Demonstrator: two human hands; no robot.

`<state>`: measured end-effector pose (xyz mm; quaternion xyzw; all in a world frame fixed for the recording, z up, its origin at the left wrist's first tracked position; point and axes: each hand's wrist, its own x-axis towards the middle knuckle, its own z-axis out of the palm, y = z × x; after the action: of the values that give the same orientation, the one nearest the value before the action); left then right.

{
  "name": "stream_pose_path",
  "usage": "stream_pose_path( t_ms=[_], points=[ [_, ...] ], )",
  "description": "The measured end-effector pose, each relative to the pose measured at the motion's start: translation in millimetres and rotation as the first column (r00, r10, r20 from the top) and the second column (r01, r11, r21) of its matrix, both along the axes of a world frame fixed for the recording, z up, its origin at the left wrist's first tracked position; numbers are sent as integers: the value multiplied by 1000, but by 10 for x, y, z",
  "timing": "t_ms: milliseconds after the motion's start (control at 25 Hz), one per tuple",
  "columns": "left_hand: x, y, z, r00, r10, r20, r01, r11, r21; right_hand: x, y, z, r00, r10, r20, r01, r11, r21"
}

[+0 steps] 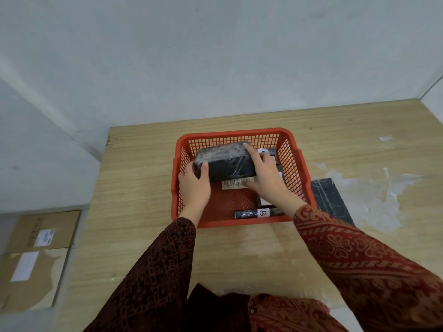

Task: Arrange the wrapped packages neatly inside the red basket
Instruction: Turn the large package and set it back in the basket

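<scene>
Centrally, both hands gripped a large black wrapped package [225, 162] inside the red basket [297, 164] on the wooden surface [143, 188]. Left hand [194, 185] clasped its left end, fingers curled round it; right hand [263, 174] lay spread over its right end. A slim package labelled "B" [259, 213] lay at the basket's lower edge; another black package [332, 200] rested outside, right of the basket.

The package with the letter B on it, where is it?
In the head view, the B package lies inside the red basket, along its near wall towards the right, just below the right hand.
</scene>
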<state>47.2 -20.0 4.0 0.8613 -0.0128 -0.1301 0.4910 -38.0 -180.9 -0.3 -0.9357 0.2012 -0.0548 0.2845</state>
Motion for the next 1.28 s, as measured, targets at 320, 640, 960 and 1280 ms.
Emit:
stream_pose_path(
  t_ms=[320, 640, 960, 1280],
  points=[
    [83, 71, 187, 990, -116, 74, 135, 929, -345, -28, -197, 331, 996, 78, 37, -86, 929, 361],
    [40, 211, -24, 986, -54, -156, -40, 838, -544, -149, -96, 81, 992, -3, -128, 108, 556, 824],
    [137, 59, -122, 940, 20, -341, -220, 800, -558, -53, -71, -54, 984, -34, -174, 153, 656, 739],
    [62, -124, -257, 655, 166, -737, -653, 616, -441, 282, -103, -93, 964, -248, -95, 254, 760, 598]
  ],
)
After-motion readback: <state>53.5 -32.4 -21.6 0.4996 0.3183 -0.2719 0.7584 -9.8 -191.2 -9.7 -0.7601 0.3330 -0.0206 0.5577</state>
